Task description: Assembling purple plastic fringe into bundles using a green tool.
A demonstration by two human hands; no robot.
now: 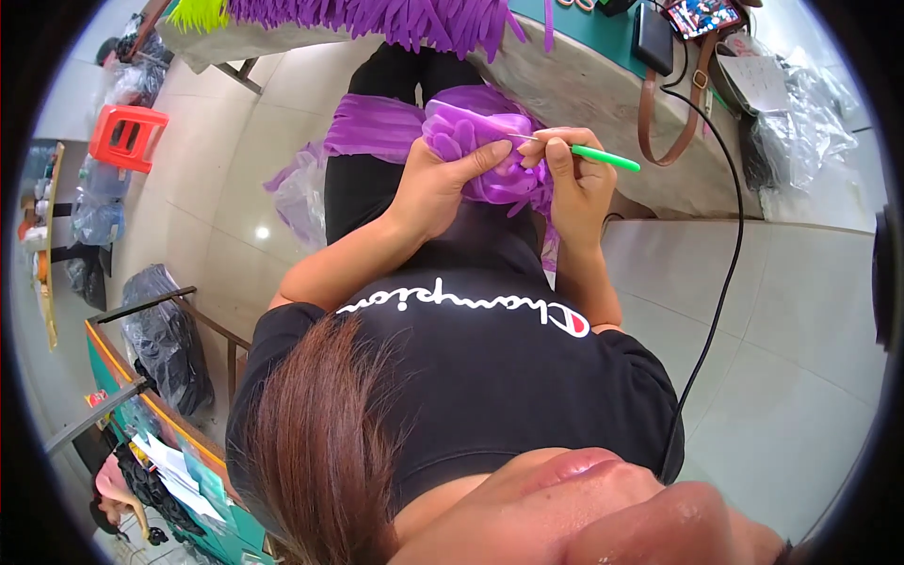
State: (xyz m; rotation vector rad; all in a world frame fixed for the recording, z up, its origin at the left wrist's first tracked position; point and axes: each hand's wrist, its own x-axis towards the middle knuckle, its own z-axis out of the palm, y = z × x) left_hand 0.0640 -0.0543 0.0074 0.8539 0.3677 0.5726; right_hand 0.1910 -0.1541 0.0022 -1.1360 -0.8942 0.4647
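A translucent purple piece with rounded, finger-like ends (471,141) lies across my lap, and I cannot tell exactly what it is. My left hand (433,184) is closed on its near left edge, thumb on top. In my right hand (579,179) is a green-handled tool (605,157) with a thin metal shaft, pinched between thumb and fingers. The shaft points left, and its tip reaches the purple piece close to my left thumb; the very end is too small to make out. More purple strips (375,125) drape over my thighs.
Ahead is a covered table (584,71) bearing purple strips (414,19), lime-green strips (198,14), a black box-shaped device (653,40) and a lit phone (702,14). A brown strap (650,122) and black cable (734,188) hang at right. A red stool (130,137) stands left.
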